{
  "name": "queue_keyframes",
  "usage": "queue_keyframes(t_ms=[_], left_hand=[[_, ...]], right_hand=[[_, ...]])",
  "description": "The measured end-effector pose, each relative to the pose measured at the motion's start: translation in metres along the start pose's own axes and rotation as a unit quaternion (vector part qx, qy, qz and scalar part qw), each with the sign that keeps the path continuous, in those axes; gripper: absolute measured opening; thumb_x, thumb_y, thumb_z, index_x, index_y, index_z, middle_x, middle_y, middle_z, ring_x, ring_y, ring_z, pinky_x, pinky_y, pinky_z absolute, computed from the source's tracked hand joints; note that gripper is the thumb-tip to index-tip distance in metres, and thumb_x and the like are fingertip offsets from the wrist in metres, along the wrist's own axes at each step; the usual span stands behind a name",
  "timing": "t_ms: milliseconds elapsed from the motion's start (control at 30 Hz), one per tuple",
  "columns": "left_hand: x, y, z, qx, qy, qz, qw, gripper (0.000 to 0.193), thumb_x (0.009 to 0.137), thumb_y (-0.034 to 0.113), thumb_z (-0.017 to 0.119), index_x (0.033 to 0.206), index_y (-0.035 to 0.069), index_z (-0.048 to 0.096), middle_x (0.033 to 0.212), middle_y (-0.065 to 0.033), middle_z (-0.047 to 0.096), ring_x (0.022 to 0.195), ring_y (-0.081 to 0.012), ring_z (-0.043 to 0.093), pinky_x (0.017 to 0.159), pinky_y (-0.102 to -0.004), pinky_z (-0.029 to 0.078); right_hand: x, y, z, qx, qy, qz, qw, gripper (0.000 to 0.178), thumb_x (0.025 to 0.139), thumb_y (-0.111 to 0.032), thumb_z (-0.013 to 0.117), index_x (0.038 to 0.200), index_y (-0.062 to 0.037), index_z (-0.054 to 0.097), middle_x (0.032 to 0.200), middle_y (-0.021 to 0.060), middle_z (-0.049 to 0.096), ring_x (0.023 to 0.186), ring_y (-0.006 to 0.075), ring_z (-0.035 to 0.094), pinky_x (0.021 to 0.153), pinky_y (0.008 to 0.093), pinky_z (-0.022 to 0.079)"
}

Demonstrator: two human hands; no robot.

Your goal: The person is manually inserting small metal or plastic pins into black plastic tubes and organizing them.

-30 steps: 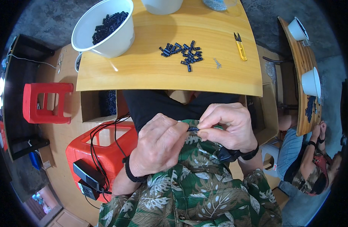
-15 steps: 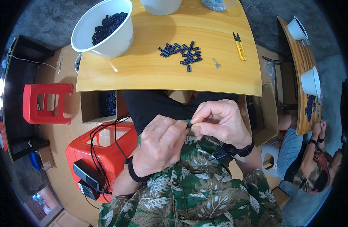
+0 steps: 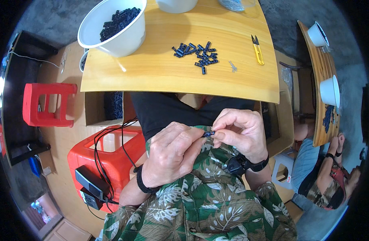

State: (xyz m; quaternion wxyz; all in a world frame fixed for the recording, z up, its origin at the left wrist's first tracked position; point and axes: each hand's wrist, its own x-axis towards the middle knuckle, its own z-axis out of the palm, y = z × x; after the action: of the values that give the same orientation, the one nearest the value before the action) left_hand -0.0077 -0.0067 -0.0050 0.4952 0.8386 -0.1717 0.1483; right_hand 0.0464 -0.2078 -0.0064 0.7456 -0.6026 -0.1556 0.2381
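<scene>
At far left, a red stool [image 3: 30, 104] stands on the floor. Nearer, a larger red stool [image 3: 82, 150] bears a black adapter [image 3: 91, 180] and looping black cables [image 3: 97, 148]. Further right, a white tub [image 3: 128, 47], heaped with black parts, stands at the left of a yellow wooden table [image 3: 152, 80]. Under the table's left end is an open box [image 3: 97, 110] with more dark pieces in it.

In the middle, over the person's lap and leafy green shirt [image 3: 168, 217], well below the table's near edge, the left hand [image 3: 172, 150] clamps one small black part [image 3: 209, 133] between thumb and forefinger. The part sticks out to the right, between the two hands. Loose black parts lie in a pile [image 3: 207, 62] on the table above.

The right hand [image 3: 242, 132], with a black band at its wrist, has thumb and forefinger tips close together at the part's right end; whether they clamp it, I cannot tell. On the table, right of the pile, lie a few thin silvery pins [image 3: 233, 68], then yellow snips [image 3: 258, 54] with dark blades pointing away from the person.

At far right, a co-worker [image 3: 327, 176] sits at a second table [image 3: 321, 124] holding white tubs and dark pieces, both hands raised near its edge.
</scene>
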Motion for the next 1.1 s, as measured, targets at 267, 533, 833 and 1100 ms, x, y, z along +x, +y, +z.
queue_keyframes(t_ms=[267, 533, 833, 1100], left_hand=[[0.004, 0.000, -0.003, -0.021, -0.016, -0.008, 1.000, 0.025, 0.074, -0.004, 0.076, 0.096, 0.000, 0.064, 0.077, -0.0136, 0.064, 0.065, -0.0299, 0.063, 0.058, -0.0378, 0.051], [0.003, -0.002, -0.003, -0.080, -0.027, -0.053, 0.995, 0.018, 0.078, -0.003, 0.073, 0.095, -0.001, 0.066, 0.075, -0.0128, 0.065, 0.067, -0.0276, 0.065, 0.059, -0.0355, 0.051], [0.003, -0.004, 0.000, -0.166, -0.012, -0.107, 0.980, 0.023, 0.078, -0.003, 0.075, 0.101, 0.001, 0.071, 0.083, -0.0123, 0.070, 0.070, -0.0250, 0.067, 0.062, -0.0323, 0.053], [0.004, 0.003, -0.004, -0.122, -0.036, -0.121, 0.984, 0.022, 0.077, 0.001, 0.078, 0.098, 0.000, 0.073, 0.083, -0.0130, 0.073, 0.071, -0.0219, 0.071, 0.064, -0.0299, 0.054]], right_hand=[[0.014, -0.011, -0.008, -0.222, -0.064, -0.139, 0.963, 0.010, 0.081, 0.003, 0.074, 0.088, 0.0000, 0.068, 0.080, 0.0088, 0.068, 0.069, 0.0161, 0.066, 0.060, 0.0270, 0.051], [0.013, -0.005, -0.009, -0.221, -0.063, -0.154, 0.961, 0.012, 0.079, 0.002, 0.076, 0.088, -0.0008, 0.067, 0.079, 0.0085, 0.067, 0.068, 0.0166, 0.064, 0.059, 0.0272, 0.049], [0.002, 0.003, -0.004, -0.172, -0.016, -0.102, 0.980, 0.010, 0.082, 0.000, 0.074, 0.088, -0.0005, 0.067, 0.080, 0.0083, 0.067, 0.067, 0.0137, 0.063, 0.058, 0.0256, 0.048], [-0.002, 0.002, -0.002, -0.154, 0.001, -0.081, 0.985, 0.011, 0.080, 0.002, 0.075, 0.088, 0.0001, 0.067, 0.080, 0.0087, 0.068, 0.067, 0.0137, 0.063, 0.058, 0.0255, 0.048]])
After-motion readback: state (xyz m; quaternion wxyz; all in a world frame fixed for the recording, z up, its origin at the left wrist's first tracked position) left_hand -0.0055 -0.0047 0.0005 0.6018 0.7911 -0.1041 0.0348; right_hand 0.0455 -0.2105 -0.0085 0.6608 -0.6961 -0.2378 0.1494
